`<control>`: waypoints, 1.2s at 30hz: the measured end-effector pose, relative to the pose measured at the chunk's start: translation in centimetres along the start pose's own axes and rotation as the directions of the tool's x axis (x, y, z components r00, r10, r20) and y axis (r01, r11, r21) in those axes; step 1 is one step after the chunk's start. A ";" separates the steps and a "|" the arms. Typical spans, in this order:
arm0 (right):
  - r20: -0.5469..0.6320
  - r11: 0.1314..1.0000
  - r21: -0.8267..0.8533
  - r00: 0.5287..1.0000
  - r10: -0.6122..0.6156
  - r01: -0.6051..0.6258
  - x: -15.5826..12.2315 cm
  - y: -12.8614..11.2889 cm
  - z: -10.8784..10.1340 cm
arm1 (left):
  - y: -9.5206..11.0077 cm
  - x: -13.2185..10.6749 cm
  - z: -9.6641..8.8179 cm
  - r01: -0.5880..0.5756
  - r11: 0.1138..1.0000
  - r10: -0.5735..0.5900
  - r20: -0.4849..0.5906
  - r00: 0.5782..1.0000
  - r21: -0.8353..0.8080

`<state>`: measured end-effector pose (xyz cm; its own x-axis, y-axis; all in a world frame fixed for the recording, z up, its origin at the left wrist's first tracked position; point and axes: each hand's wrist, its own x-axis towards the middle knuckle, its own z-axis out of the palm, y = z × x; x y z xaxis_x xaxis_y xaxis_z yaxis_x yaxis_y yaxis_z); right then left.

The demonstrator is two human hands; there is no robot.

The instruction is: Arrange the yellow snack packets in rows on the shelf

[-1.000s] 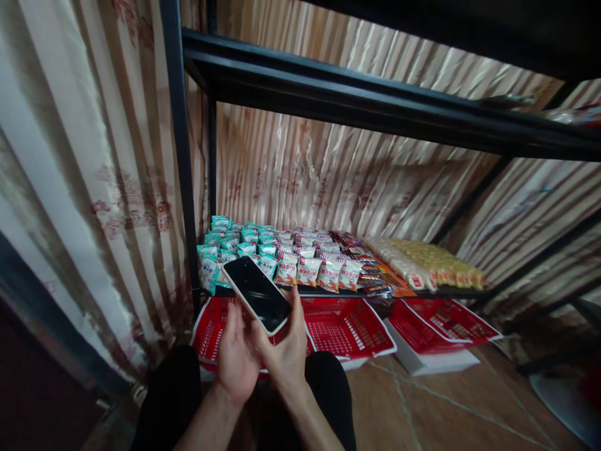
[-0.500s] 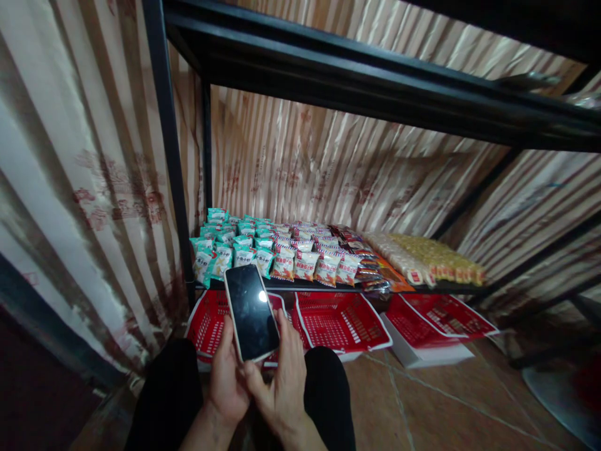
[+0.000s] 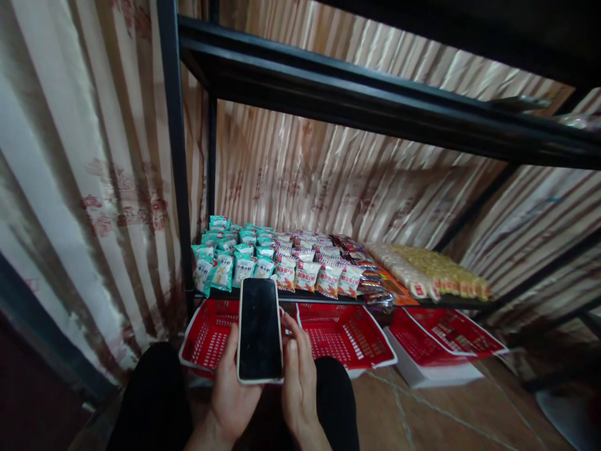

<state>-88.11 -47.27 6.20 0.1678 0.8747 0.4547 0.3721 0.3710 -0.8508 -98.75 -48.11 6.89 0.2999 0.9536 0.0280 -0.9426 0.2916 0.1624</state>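
Note:
A smartphone (image 3: 260, 332) with a dark screen and pale case edge is held upright before my knees, its screen facing me. My left hand (image 3: 232, 385) grips it from the lower left, thumb along the left edge and the palm beneath. Close to the phone's right edge is my right hand (image 3: 300, 379), fingers loosely extended; whether the fingertips touch the case I cannot tell. Beyond the phone, several teal snack bags (image 3: 244, 266) and white-and-orange snack bags (image 3: 307, 275) stand in rows on the low black shelf (image 3: 328, 299).
Red baskets (image 3: 345, 335) sit under the shelf, one on a white box (image 3: 446, 374) at the right. Dark packets (image 3: 373, 275) and yellowish packs (image 3: 441, 272) lie farther right. A black upper shelf bar (image 3: 328, 84) crosses overhead. Striped curtains (image 3: 291, 175) hang behind.
The phone has turned from a leftward tilt to nearly upright. My right thumb has left the phone's lower edge and now lies beside its right side. The view has shifted slightly.

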 end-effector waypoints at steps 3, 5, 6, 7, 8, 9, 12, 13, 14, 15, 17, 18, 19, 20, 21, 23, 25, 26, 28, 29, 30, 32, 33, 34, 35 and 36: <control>0.063 0.998 0.056 0.997 0.035 -0.038 -0.5 0.3 0.4 | 0.1 -0.5 -0.4 -0.020 1.000 0.019 -0.097 0.995 -0.010; 0.073 0.995 0.079 0.995 0.061 -0.067 -0.9 0.4 0.8 | 0.2 -0.7 -0.7 -0.026 1.000 0.024 -0.154 0.988 -0.011; 0.077 0.993 0.089 0.995 0.068 -0.075 -1.1 0.4 1.0 | 0.3 -0.7 -0.9 -0.024 1.000 0.021 -0.173 0.985 -0.010; 0.077 0.992 0.098 0.994 0.073 -0.080 -1.1 0.4 1.2 | 0.3 -0.7 -0.9 -0.019 1.000 0.017 -0.185 0.983 -0.008; 0.076 0.991 0.106 0.994 0.076 -0.084 -1.2 0.5 1.4 | 0.4 -0.7 -1.0 -0.017 1.000 0.015 -0.191 0.982 -0.007; 0.075 0.990 0.113 0.994 0.078 -0.086 -1.1 0.5 1.5 | 0.5 -0.7 -1.1 -0.014 1.000 0.012 -0.193 0.981 -0.006; 0.071 0.985 0.140 0.994 0.089 -0.098 -0.9 0.5 1.9 | 0.8 -0.5 -1.2 -0.013 1.000 0.011 -0.197 0.980 -0.007; 0.073 0.982 0.157 0.993 0.098 -0.108 -0.8 0.6 2.0 | 0.9 -0.5 -1.2 -0.009 1.000 0.007 -0.198 0.980 -0.010; 0.077 0.977 0.178 0.991 0.109 -0.121 -0.7 0.6 2.1 | 1.0 -0.4 -1.3 -0.001 1.000 -0.002 -0.197 0.980 -0.014; 0.079 0.970 0.199 0.989 0.124 -0.137 -0.7 0.7 2.2 | 1.1 -0.4 -1.4 0.004 1.000 -0.007 -0.196 0.981 -0.017; 0.088 0.956 0.239 0.985 0.151 -0.168 -0.6 0.9 2.5 | 1.2 -0.2 -1.6 0.005 1.000 -0.009 -0.197 0.980 -0.019; 0.088 0.951 0.254 0.983 0.160 -0.177 -0.5 1.0 2.6 | 1.3 -0.1 -1.6 -0.004 1.000 0.001 -0.201 0.980 -0.016; 0.087 0.946 0.266 0.982 0.169 -0.186 -0.5 1.2 2.8 | 1.4 0.0 -1.7 -0.012 1.000 0.009 -0.211 0.978 -0.013; 0.087 0.942 0.275 0.980 0.176 -0.194 -0.5 1.3 2.9 | 1.5 0.0 -1.7 -0.019 1.000 0.016 -0.226 0.974 -0.012; 0.087 0.939 0.280 0.979 0.184 -0.202 -0.5 1.5 3.1 | 1.6 0.1 -1.7 -0.021 1.000 0.017 -0.245 0.969 -0.015; 0.088 0.934 0.284 0.976 0.201 -0.218 -0.6 1.8 3.4 | 1.9 0.1 -1.5 -0.017 0.999 0.007 -0.281 0.960 -0.031; 0.085 0.931 0.288 0.975 0.208 -0.223 -0.6 1.9 3.7 | 2.3 0.2 -1.4 -0.003 0.998 -0.015 -0.303 0.953 -0.060; 0.086 0.930 0.293 0.974 0.207 -0.224 -0.6 1.9 3.8 | 2.4 0.2 -1.4 0.002 0.997 -0.024 -0.306 0.952 -0.074; 0.100 0.920 0.308 0.970 0.222 -0.242 -0.7 1.7 4.0 | 2.6 0.2 -1.5 0.022 0.995 -0.050 -0.295 0.954 -0.097; 0.107 0.911 0.317 0.965 0.241 -0.263 -0.7 1.5 4.0 | 2.6 0.2 -1.6 0.025 0.995 -0.052 -0.284 0.958 -0.097; 0.114 0.902 0.323 0.958 0.262 -0.285 -0.7 1.2 4.1 | 2.5 0.2 -1.7 0.016 0.996 -0.040 -0.270 0.962 -0.090; 0.101 0.891 0.328 0.950 0.297 -0.314 -0.8 0.7 4.2 | 2.3 0.1 -2.1 -0.023 0.997 0.005 -0.250 0.968 -0.069; 0.088 0.891 0.327 0.949 0.303 -0.315 -0.8 0.5 4.3 | 2.2 0.1 -2.2 -0.049 0.997 0.033 -0.246 0.969 -0.059; 0.078 0.892 0.327 0.950 0.302 -0.311 -0.8 0.4 4.4 | 2.2 0.1 -2.3 -0.063 0.997 0.048 -0.243 0.969 -0.055; 0.074 0.892 0.328 0.950 0.303 -0.310 -0.9 0.3 4.5 | 2.1 0.0 -2.4 -0.066 0.996 0.050 -0.239 0.970 -0.056; 0.073 0.890 0.332 0.949 0.307 -0.313 -0.9 0.3 4.6 | 2.1 0.0 -2.4 -0.057 0.997 0.041 -0.233 0.972 -0.061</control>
<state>-92.34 -46.58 4.34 0.2073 0.9665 0.1511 -0.0246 0.1596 -0.9869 -101.11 -47.33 4.89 0.2183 0.9560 -0.1960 -0.9653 0.2410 0.1002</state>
